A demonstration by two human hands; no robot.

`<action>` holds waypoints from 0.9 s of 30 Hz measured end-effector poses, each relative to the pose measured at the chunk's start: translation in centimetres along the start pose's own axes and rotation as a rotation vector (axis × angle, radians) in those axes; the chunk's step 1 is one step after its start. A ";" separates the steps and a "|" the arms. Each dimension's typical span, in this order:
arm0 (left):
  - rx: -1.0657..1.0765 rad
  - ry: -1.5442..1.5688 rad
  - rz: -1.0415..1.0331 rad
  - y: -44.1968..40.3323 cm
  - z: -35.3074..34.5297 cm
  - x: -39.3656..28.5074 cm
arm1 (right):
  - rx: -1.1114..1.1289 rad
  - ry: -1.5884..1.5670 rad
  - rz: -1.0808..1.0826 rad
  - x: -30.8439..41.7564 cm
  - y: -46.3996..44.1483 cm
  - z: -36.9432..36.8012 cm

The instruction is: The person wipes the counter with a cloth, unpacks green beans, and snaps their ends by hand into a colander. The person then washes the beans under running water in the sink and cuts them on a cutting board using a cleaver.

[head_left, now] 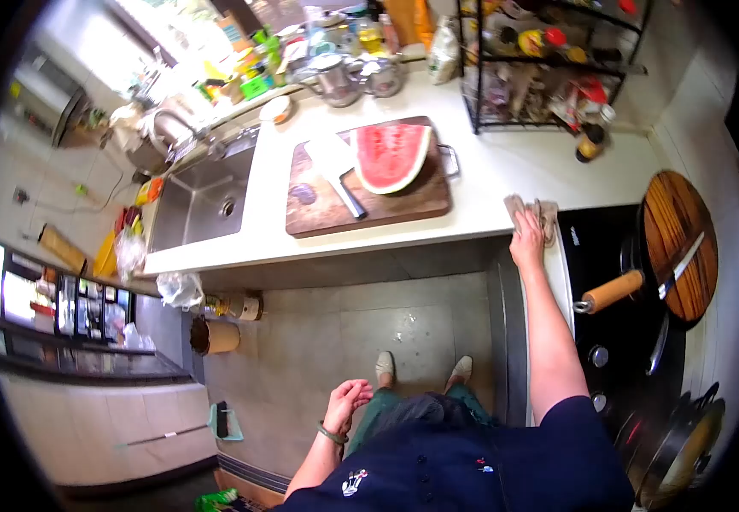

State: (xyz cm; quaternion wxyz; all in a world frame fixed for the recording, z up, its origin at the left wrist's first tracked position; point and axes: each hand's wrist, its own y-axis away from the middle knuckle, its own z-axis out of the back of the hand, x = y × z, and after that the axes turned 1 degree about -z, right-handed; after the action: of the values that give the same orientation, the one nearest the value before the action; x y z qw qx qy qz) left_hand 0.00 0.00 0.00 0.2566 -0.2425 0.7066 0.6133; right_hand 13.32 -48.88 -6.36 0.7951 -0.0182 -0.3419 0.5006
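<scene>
My right hand [527, 241] presses on a greyish-brown cloth [549, 220] at the counter's edge, beside the black stove, with its fingers over the fabric. Hanging low in front of my body, my left hand [349, 403] is loosely curled, and no object shows in it. A cut piece of watermelon [391, 155] lies flesh side up on the wooden cutting board [403, 205]. Just left of the melon, a cleaver [335, 171] with a dark handle rests on the same board.
Left of the board is a steel sink [203, 205]. A pan with a wooden lid [681, 243] sits on the stove [595, 247] at right, a knife on its lid. A black rack [549, 68] with bottles stands at the back. Metal pots [335, 81] line the wall.
</scene>
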 end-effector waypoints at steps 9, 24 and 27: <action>0.229 -0.030 -0.150 -4.9 8.1 -6.8 | 0.418 -1.115 -0.780 17.8 9.3 -8.5; -0.170 0.252 -0.257 -5.9 35.1 -12.7 | 0.338 -0.660 0.118 50.6 3.6 -27.2; -0.229 0.350 -0.264 -6.0 37.2 -12.5 | 0.491 0.021 0.302 50.6 7.2 -29.9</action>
State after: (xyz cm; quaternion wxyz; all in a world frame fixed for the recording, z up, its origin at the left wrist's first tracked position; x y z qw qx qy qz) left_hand 15.75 36.43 -0.52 0.1792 -0.4626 0.6285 0.5991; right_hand 37.91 4.99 -5.27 0.6957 0.1187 -0.1956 0.6809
